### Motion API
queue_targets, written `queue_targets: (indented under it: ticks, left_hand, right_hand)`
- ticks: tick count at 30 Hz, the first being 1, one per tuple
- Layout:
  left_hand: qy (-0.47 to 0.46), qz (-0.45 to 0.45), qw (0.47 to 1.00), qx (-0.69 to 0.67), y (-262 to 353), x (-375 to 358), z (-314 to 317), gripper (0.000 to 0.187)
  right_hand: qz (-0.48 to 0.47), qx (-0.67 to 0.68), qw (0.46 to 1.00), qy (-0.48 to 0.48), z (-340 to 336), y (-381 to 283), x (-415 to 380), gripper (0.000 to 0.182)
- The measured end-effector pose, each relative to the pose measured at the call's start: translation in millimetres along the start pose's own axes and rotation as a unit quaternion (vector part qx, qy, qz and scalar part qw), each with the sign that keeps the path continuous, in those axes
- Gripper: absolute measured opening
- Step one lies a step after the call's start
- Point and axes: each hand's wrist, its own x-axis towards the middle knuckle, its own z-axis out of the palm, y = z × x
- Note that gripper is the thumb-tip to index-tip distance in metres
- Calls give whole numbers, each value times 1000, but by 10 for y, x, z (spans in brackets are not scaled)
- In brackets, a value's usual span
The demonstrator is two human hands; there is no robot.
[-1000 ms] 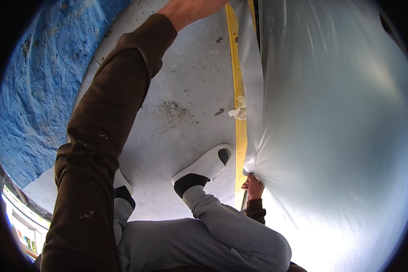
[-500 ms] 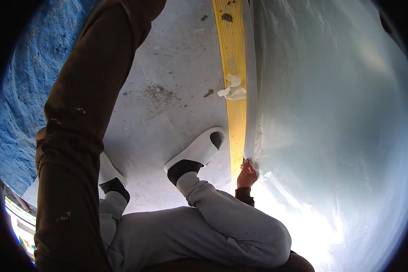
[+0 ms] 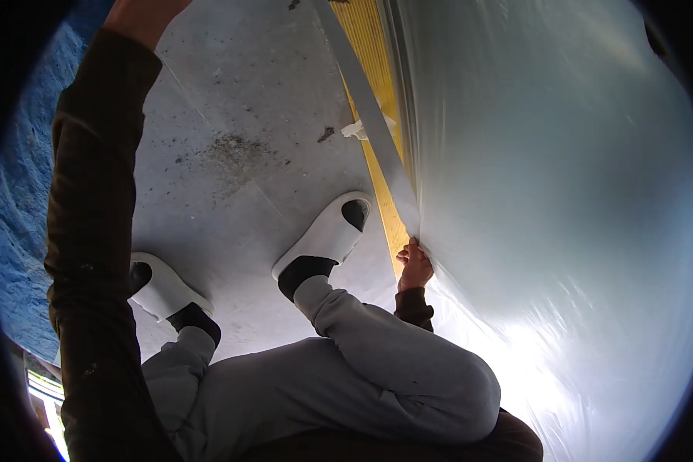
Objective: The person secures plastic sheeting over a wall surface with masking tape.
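Observation:
A long grey strip runs from the top edge down to my right hand, whose fingers are closed on its lower end. Right beside that hand is the edge of a large translucent plastic sheet. The strip crosses over a ribbed yellow band and partly over a crumpled white scrap. At the top left, only the wrist and part of my left hand show; its fingers are cut off by the frame, so what it holds is hidden.
Grey floor with dark dirt specks lies around my feet in white slippers. A crinkled blue tarp borders the left side. Bright light shines through the lower part of the plastic.
My left arm has shifted left and down, bringing its wrist into view. The grey strip now slants away from the sheet across the yellow band. My right hand is slightly higher.

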Motion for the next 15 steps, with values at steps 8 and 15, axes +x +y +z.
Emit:
queue_targets:
  ticks: [8, 15]
  left_hand:
    - [-380, -278, 880, -68, 954, -160, -164, 14]
    - [-526, -507, 679, 69, 1225, -468, -409, 7]
  right_hand:
    - [48, 13, 998, -44, -103, -131, 218, 18]
    - [42, -1, 998, -42, -105, -139, 285, 19]
